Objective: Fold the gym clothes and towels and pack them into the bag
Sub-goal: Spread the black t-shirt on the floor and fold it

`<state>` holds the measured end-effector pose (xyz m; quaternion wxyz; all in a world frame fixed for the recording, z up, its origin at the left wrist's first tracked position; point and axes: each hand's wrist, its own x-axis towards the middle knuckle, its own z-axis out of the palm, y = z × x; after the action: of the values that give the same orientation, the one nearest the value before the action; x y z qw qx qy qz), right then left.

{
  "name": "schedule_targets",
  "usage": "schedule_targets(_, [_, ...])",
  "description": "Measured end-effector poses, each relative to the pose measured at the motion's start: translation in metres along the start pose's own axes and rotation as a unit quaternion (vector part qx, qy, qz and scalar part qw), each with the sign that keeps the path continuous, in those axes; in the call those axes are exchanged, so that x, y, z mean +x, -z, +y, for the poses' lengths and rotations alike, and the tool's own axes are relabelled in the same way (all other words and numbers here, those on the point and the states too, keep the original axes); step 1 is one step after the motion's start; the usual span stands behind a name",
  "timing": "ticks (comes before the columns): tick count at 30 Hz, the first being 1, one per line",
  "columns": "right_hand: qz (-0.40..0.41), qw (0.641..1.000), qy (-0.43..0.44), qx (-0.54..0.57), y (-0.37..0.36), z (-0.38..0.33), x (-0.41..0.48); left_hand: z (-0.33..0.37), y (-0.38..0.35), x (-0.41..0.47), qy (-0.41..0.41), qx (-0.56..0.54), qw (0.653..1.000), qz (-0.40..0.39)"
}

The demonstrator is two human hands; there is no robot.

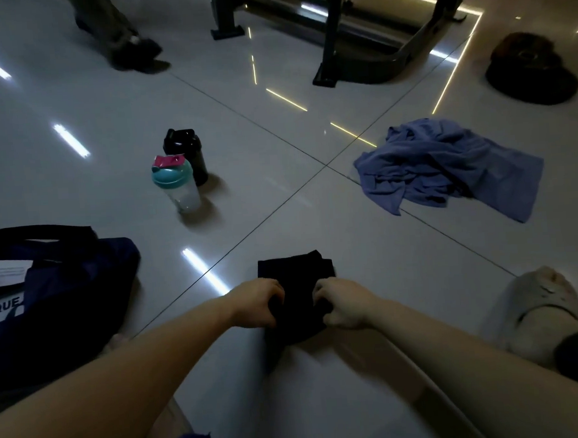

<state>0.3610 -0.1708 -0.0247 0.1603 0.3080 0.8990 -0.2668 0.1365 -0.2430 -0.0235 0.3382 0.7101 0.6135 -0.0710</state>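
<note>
A black garment (295,269), folded small, is seen on the tiled floor (106,128) just ahead, and its near part is gripped on either side by the left hand (259,302) and the right hand (343,305), fingers curled into the cloth. It is judged soft, light and limp, so it is best held at both sides to keep the folds on the way to the navy bag (65,293) at the left. A crumpled blue cloth (447,168) lies unfolded well apart to the right.

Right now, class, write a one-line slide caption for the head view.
Left hand and right hand grip a black cloth; blue fabric lies crumpled at right, bag at left.
</note>
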Motion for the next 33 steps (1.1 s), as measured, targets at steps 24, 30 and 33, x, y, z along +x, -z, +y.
schedule_targets(24, [0.182,0.939,-0.183,0.229,0.012,0.029,0.057,-0.032,-0.015,0.033,0.25,-0.47,0.818,0.219])
schedule_targets(30, [0.174,0.93,-0.235,0.224,0.011,0.031,0.077,-0.029,-0.025,0.037,0.287,-0.278,0.861,0.315])
schedule_targets(33, [0.153,0.932,-0.255,0.208,0.009,0.034,0.085,-0.021,-0.031,0.041,0.14,-0.05,0.889,0.434])
